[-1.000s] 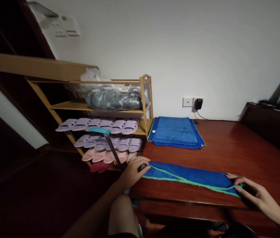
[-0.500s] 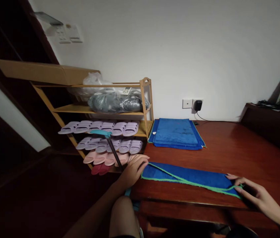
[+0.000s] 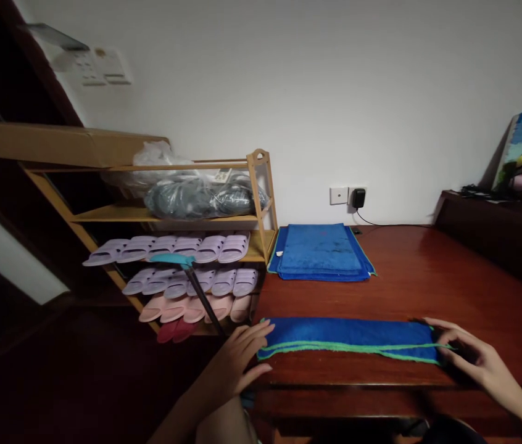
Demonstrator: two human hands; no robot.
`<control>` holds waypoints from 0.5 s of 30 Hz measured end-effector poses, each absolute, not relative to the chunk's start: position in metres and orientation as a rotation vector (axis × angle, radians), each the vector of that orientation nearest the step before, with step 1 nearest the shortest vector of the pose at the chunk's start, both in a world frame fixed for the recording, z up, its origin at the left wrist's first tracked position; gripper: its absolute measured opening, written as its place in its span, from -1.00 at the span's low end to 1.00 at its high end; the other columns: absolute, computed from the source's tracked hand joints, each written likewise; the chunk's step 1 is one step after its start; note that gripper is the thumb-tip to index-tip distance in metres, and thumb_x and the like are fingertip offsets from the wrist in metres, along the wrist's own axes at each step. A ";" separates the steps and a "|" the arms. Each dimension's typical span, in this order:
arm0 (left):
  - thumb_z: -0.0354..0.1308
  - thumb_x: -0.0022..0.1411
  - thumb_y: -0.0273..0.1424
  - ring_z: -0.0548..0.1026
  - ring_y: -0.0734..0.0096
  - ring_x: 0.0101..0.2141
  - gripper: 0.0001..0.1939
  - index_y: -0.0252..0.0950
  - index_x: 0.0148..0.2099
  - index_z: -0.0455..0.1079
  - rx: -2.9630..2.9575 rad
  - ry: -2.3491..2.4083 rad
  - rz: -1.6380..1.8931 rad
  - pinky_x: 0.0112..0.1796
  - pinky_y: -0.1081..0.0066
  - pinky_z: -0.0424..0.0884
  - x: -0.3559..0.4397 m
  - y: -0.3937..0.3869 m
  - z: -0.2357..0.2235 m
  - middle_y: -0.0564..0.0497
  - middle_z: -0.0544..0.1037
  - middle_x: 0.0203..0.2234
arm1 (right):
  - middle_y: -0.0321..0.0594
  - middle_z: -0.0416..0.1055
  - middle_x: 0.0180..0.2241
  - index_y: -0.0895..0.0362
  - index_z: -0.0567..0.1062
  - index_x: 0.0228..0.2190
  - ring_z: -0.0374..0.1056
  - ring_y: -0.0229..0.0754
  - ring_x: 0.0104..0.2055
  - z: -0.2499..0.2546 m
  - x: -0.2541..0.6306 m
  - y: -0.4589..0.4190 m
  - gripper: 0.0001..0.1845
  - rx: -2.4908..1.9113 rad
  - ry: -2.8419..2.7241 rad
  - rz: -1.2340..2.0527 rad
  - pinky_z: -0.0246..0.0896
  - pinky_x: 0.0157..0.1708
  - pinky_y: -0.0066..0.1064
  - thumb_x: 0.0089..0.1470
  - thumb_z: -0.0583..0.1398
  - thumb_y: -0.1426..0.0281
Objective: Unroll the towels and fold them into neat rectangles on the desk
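A blue towel [image 3: 348, 332] with green edging lies folded into a long strip near the front edge of the table. My left hand [image 3: 241, 359] rests at its left end, fingertips on the cloth, thumb apart and nothing gripped. At the other end, my right hand [image 3: 467, 351] has its thumb and fingers curled around the towel's edge, with the green trim running between them. Behind the strip, a stack of flat blue towels [image 3: 321, 250] sits against the wall side of the table.
A wooden shoe rack [image 3: 261, 203] at left holds lilac slippers [image 3: 212, 248], pink slippers [image 3: 218, 306] and a plastic-wrapped bundle [image 3: 200, 196]. A turquoise-topped handle [image 3: 173, 259] stands before it. A black plug [image 3: 358, 198] trails a cable along the brown table [image 3: 400, 265].
My left hand has let go of the towel's lifted upper layer and moved slightly down. That layer now lies flat, its green edge nearly along the lower one. The view has shifted right.
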State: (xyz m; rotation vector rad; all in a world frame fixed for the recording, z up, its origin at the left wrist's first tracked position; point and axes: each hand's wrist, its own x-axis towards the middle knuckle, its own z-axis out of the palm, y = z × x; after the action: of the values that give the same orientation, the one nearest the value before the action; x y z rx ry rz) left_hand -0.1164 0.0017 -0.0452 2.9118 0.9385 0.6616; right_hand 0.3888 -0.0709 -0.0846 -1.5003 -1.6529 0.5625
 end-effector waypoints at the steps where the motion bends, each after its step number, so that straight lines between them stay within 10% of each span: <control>1: 0.07 0.30 -0.38 0.31 0.16 0.12 -0.72 -0.24 0.05 0.30 2.898 0.941 0.679 0.05 0.19 0.28 -0.116 0.001 -0.044 -0.16 0.39 0.10 | -0.07 0.32 0.08 0.10 0.46 -0.50 0.30 0.07 0.05 -0.085 0.390 -0.071 -0.70 -1.501 -1.669 0.542 0.20 0.04 -0.19 -0.01 0.20 0.11; 15: -0.07 0.28 -0.58 0.32 0.24 0.11 -0.69 -0.21 0.01 0.30 2.738 1.001 0.881 0.06 0.22 0.27 -0.123 0.010 -0.056 -0.09 0.43 0.04 | -0.11 0.38 0.00 0.08 0.38 -0.46 0.32 0.00 0.00 -0.088 0.385 -0.072 -0.66 -1.594 -1.858 0.321 0.23 -0.02 -0.27 -0.17 0.32 0.12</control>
State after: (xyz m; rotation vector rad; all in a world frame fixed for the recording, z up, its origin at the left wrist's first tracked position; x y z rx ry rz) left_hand -0.1226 0.0101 -0.0558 2.7384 1.0013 0.8811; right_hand 0.3849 -0.0716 -0.0882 -1.5937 -1.8577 0.3212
